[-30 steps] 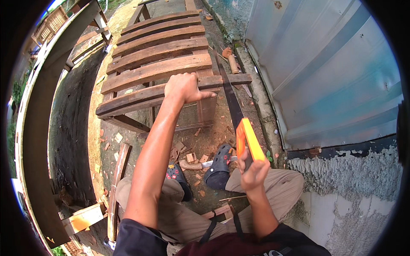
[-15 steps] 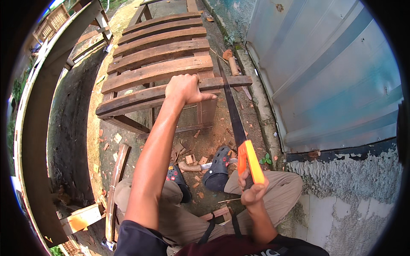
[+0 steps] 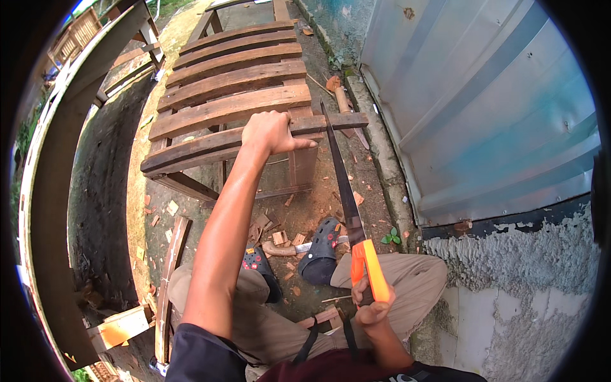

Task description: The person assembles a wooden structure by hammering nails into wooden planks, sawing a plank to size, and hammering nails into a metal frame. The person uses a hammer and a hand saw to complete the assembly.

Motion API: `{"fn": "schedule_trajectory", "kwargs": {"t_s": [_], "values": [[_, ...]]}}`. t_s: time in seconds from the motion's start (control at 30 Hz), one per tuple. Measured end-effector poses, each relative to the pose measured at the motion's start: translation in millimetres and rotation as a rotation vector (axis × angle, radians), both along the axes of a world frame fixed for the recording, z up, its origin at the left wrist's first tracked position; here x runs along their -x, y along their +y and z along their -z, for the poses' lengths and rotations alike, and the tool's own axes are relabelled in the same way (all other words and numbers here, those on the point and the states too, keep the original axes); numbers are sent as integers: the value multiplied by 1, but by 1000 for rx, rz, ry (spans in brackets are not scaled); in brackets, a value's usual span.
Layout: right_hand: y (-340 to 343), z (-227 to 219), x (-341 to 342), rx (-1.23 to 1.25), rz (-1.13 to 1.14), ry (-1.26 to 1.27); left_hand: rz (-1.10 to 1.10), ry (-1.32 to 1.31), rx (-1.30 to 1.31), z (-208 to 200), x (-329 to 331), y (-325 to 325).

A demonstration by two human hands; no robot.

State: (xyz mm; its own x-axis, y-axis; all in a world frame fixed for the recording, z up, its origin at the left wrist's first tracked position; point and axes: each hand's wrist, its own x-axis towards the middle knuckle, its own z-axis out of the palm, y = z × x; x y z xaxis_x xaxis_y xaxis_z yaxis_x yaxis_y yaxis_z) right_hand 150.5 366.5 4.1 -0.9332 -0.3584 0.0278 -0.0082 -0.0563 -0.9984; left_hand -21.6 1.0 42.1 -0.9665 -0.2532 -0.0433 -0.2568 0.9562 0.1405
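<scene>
My left hand [image 3: 270,132] presses down on the nearest wooden slat [image 3: 197,151] of a slatted wooden frame [image 3: 235,102], its fingers wrapped over the wood and the thumb pointing right. The slat's right end sticks out past the frame. Across that overhanging part, just right of my left hand, lies the dark blade of a handsaw [image 3: 344,184]. My right hand [image 3: 373,307] is closed round the saw's orange handle, low and near my right knee. The blade slants from the handle up and away to the slat.
Wood offcuts and chips [image 3: 261,229] litter the ground by my shoes. A large knife with a wooden handle [image 3: 280,249] lies there, beside my shoe [image 3: 319,248]. A metal sheet door [image 3: 484,114] stands on the right. At left are a long board [image 3: 170,286] and a dark wooden frame [image 3: 51,191].
My right hand has drawn the saw back toward me, so more of the blade lies on my side of the slat. My left hand keeps its hold on the slat.
</scene>
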Motion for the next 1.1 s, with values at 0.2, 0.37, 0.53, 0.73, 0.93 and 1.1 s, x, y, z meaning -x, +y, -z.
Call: {"fn": "schedule_trajectory", "kwargs": {"t_s": [0.2, 0.37, 0.53, 0.73, 0.93, 1.1], "values": [[-131, -27, 159, -80, 53, 288, 34, 56, -6, -9, 4, 6], [-134, -27, 148, -138, 89, 326, -2, -3, 41, -9, 4, 8], [-34, 3, 35, -68, 11, 299, -5, -19, 35, 2, -5, -1], [-92, -36, 121, -90, 3, 124, -4, 31, 34, -1, 3, 1], [-128, -50, 145, -231, 65, 288, 22, -1, 25, -6, 1, 4], [-24, -28, 34, -32, -20, 149, -14, -8, 30, -5, -4, -1]]}}
